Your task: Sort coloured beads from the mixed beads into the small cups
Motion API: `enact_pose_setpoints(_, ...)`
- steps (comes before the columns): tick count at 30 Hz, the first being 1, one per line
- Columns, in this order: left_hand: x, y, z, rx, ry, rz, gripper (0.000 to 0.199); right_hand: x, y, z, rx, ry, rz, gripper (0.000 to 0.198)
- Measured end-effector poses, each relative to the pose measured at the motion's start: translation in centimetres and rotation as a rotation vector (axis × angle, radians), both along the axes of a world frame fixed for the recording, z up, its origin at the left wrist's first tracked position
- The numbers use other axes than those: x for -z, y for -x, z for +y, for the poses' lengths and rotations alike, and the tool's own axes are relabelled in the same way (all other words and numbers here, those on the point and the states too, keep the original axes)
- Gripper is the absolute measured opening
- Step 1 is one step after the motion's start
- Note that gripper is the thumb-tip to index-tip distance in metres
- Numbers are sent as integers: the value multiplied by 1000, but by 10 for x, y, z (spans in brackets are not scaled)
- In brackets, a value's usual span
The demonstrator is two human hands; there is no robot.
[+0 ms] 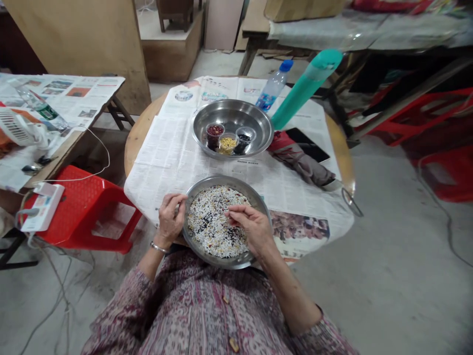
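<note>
Holds the right hand [255,230] over the near pan [221,180], with thumb and forefinger drawn close together just above the mixed grains [218,241]. Cannot tell from this angle whether pinching a grain or nothing. Curls the left hand [170,219] at the left rim, with nothing clearly visible in its grasp; cannot tell whether touching the metal or just beside it.

To handle such small grains well, pinch lightly with the very tips rather than raking with the whole hand. Best, by judgement, to steady the rim with the left fingers, spread the layer thin, and work patch by patch, spilling nothing over the low wall.

Find the grains beneath the right fingertips and just right of the left hand: mostly white, with dark and yellowish bits throughout. See the near pan between both hands, close to the body.

Farther out, beyond both hands, note the larger metal bowl [260,123] with a red-filled cup [215,132], a yellow-filled cup [228,144] and a dark-filled cup [244,140] inside, on newspaper [158,153] over the round table [138,133].
</note>
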State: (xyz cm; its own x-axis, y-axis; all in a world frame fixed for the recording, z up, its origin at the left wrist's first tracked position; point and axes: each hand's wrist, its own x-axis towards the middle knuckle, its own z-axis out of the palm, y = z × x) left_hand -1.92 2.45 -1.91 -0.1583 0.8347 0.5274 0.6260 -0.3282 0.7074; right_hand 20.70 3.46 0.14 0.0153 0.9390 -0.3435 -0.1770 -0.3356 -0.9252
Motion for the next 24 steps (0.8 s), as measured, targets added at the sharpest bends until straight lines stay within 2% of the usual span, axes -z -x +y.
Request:
enact_pose_setpoints(8, -6, -18, -44, 24, -24, 114, 20, -8, 6, -2, 3, 78, 91, 29)
enact_pose_setpoints(15, -1, -23, -59, 83, -41, 178, 23, -8, 8, -3, -14, 106, 137, 22)
enact_pose_setpoints(20, 1, -19, -56, 28, -68, 180, 21, -6, 5, -6, -5, 42, 64, 20)
enact_pose_setpoints(24, 0, -3, -29, -26, -26, 129, 17, 0, 2, -8, -69, -86, -105, 17)
